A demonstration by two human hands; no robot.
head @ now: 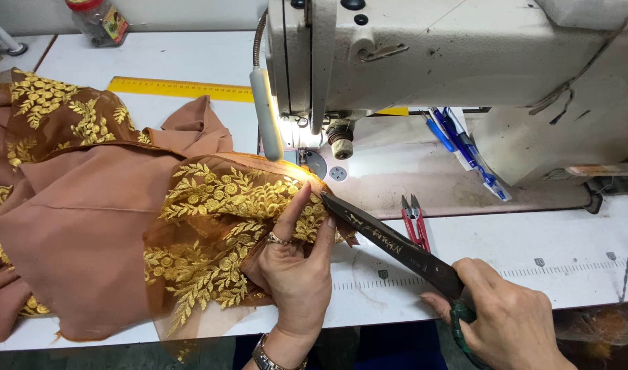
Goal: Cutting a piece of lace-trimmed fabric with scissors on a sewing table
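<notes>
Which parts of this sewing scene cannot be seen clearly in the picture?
- Scissors handles: head view, hidden inside the right hand.
- Blade tips: head view, covered by the embroidered fabric and the left hand.
- Needle of the sewing machine: washed out by lamp glare.
- Jar: cut off by the top edge.

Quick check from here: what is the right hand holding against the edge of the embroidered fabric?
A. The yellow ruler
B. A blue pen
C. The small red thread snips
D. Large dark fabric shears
D: the right hand grips the large dark fabric shears, whose tip meets the gold-embroidered brown fabric pinched by the left hand; the red thread snips lie untouched on the sewing table.
</notes>
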